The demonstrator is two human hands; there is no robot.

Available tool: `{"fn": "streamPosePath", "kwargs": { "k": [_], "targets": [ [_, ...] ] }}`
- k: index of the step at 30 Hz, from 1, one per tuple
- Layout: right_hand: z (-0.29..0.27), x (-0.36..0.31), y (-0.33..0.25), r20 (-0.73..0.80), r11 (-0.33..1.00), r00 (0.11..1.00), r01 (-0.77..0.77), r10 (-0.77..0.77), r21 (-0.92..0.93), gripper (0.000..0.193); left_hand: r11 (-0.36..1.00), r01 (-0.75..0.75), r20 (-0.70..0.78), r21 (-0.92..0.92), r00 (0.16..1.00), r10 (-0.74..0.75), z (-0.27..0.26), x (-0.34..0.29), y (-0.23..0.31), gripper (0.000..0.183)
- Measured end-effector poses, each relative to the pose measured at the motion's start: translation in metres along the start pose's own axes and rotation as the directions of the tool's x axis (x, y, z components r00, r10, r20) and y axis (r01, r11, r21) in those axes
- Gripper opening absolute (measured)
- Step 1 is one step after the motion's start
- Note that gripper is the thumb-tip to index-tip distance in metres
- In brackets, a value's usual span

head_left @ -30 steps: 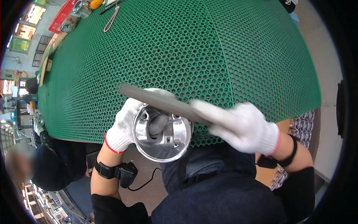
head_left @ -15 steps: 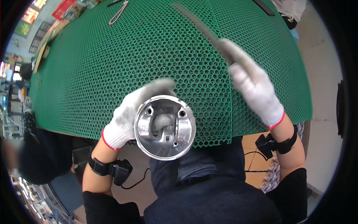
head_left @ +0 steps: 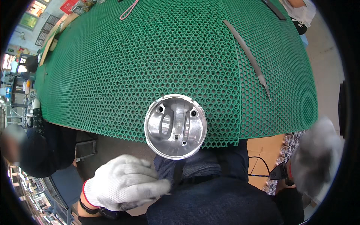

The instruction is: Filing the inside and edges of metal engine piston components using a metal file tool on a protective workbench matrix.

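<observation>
A round, shiny metal casting (head_left: 176, 154), hollow with ribs and screw holes inside, sits at the near edge of the green honeycomb mat (head_left: 150, 67). No hand touches it. My left hand (head_left: 127, 183), in a white knit glove with a red cuff, hangs below and left of the casting, over my lap, its fingers loosely stretched and holding nothing. Far to the right, past the table's edge, my gloved right hand (head_left: 317, 157) is smeared by motion, so its fingers cannot be made out. A long grey file (head_left: 249, 54) with a bare, pointed tang lies on the mat's right part.
Several shiny metal castings (head_left: 287, 146) stand beside cardboard (head_left: 262, 148) at the lower right. A pink loop (head_left: 129, 9) and a dark flat bar (head_left: 274, 9) lie at the far side. Another person (head_left: 45, 150) sits at the left.
The file has gone from my right hand onto the mat. My left hand has let go of the casting and dropped toward me. My right hand has swung right, past the table's edge.
</observation>
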State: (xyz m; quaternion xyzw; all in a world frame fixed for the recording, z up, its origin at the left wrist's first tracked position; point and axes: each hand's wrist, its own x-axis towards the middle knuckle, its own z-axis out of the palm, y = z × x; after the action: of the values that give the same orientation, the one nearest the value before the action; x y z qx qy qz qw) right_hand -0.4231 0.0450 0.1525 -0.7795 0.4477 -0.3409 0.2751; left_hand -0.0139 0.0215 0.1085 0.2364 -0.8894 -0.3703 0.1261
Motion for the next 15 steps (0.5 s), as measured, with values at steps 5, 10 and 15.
{"fn": "streamPosePath", "kwargs": {
  "k": [5,10,15],
  "targets": [
    [0.004,0.004,-0.006,0.115,0.972,0.991,0.090,-0.066,-0.215,0.037,0.734,-0.094,-0.126,0.673,0.963,0.238,-0.008,0.059,-0.028,0.024],
    [0.006,-0.018,-0.005,0.048,0.932,0.997,0.080,-0.067,-0.355,0.038,0.574,-0.134,0.073,0.808,0.989,0.128,-0.027,0.067,-0.042,0.026],
    [0.021,-0.012,0.014,-0.033,0.865,0.979,0.160,-0.199,-0.475,0.041,0.557,0.348,-0.385,0.754,0.921,-0.054,-0.085,0.010,-0.088,0.030]
  ]
}}
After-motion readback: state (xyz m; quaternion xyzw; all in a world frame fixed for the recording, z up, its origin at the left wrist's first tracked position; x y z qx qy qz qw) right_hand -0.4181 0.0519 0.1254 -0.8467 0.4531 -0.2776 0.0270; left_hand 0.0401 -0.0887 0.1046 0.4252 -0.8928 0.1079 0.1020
